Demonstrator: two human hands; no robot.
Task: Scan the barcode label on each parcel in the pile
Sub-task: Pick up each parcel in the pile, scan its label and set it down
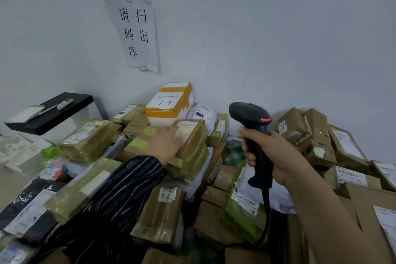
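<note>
Wrapped around the handle of the black scanner [249, 113], the right hand [280, 152] holds it upright over the near middle of the parcel pile [160, 216]. Farther left, the left hand [168, 143] lies on a tape-wrapped parcel [192, 146], fingers straight though blurred. Beyond stands a white box marked 1-9 [169, 103]. Nothing shows which labels are scanned, so most parcels probably await scanning.

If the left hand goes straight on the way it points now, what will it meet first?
Probably the brown taped parcel, near its white label; the left hand is blurred, so whether it already touches is unclear.
</note>
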